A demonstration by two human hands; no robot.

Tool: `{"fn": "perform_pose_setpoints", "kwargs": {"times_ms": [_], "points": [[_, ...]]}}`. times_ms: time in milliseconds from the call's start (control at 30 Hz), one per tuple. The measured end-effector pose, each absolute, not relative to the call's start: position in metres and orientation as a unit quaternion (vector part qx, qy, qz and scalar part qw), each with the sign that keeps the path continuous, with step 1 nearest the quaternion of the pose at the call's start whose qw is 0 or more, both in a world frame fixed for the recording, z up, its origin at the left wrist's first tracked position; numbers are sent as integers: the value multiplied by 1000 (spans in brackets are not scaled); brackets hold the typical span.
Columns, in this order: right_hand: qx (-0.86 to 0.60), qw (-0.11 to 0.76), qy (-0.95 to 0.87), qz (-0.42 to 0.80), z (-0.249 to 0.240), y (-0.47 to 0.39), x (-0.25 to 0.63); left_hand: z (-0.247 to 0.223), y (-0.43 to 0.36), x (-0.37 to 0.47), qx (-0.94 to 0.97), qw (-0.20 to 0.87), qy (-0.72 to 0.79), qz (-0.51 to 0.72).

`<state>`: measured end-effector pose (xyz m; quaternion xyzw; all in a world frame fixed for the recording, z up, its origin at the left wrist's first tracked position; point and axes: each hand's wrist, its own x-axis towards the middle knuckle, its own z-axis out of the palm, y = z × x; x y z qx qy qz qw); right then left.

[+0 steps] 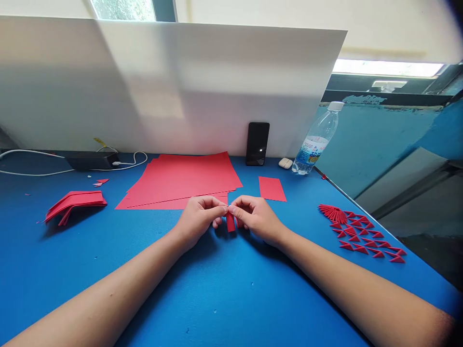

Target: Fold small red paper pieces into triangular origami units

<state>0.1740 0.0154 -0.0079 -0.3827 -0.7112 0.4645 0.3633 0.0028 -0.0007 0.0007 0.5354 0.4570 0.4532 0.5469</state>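
Between my two hands, at the middle of the blue table, is a small folded strip of red paper (230, 223). My left hand (202, 215) pinches its upper end between thumb and forefinger. From the other side my right hand (255, 215) pinches the same end, its thumb and finger close against the left ones. The strip's lower end hangs free below the fingertips, just over the table. Large red paper sheets (188, 176) lie beyond my left hand, and a small red paper rectangle (272, 189) lies beyond my right hand.
Folded red paper triangles (361, 236) lie in rows at the right. A bent stack of red paper strips (77, 200) rests at the left. Along the back are a black box (92, 160) with a white cable, a phone (257, 143), a white case (285, 163) and a bottle (316, 140).
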Motion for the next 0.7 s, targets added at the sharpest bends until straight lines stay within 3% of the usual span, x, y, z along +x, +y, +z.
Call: {"fn": "perform_pose_setpoints", "kwargs": {"times_ms": [700], "points": [[-396,333,-759,395,-4,14,174,-1,-1,4,533,532,463,468]]}}
